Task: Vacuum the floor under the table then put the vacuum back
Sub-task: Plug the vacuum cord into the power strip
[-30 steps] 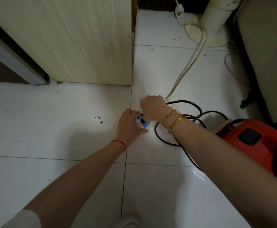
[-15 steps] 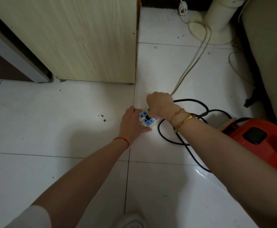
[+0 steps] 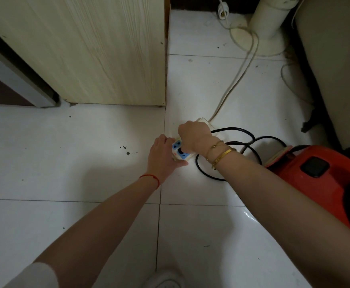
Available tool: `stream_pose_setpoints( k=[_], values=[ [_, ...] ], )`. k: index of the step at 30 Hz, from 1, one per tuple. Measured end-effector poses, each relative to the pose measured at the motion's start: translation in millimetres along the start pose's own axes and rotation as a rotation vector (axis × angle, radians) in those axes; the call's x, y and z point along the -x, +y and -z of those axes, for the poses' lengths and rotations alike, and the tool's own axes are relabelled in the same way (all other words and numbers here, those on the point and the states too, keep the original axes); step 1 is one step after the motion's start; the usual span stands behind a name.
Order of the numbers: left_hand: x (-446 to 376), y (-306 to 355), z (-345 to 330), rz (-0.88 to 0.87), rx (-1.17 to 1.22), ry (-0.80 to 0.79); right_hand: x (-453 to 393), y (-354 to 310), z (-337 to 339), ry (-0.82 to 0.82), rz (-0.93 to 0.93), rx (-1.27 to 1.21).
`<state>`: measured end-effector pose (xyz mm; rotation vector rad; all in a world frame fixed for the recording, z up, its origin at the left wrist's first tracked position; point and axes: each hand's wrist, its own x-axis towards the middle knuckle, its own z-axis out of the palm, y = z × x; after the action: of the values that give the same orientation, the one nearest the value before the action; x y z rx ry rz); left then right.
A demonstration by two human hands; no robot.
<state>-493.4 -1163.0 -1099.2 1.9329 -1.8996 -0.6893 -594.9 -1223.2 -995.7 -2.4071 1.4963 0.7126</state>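
1. My left hand [image 3: 163, 157] lies flat with straight fingers against the near end of the power strip [image 3: 181, 151] on the floor, steadying it.
2. My right hand [image 3: 194, 135] is curled over the middle of the strip, gripping a dark plug [image 3: 180, 151] seated there.
3. The black cord [image 3: 232, 129] loops across the tiles to the red vacuum [image 3: 319, 175], which sits by my right forearm.
4. A pale cabinet [image 3: 99, 50] stands behind the strip.

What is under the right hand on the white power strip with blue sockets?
The right hand covers the white power strip middle; a black plug shows beneath it at a blue socket. The fingers' grip is hidden.
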Motion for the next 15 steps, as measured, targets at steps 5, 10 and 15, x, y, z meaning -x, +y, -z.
stream_pose_setpoints(
  k=[5, 10, 15],
  values=[
    [1.2, 0.6, 1.3, -0.023, 0.003, 0.026, -2.8, -9.1, -3.3, 0.011, 0.025, 0.022],
    [3.8, 2.3, 4.9, -0.037, -0.023, -0.005, 8.3, -8.8, -17.1, 0.084, -0.013, -0.043],
    [7.9, 2.1, 5.3, -0.071, -0.073, -0.035, 13.0, -8.5, -28.8, 0.124, -0.036, 0.013]
  ],
)
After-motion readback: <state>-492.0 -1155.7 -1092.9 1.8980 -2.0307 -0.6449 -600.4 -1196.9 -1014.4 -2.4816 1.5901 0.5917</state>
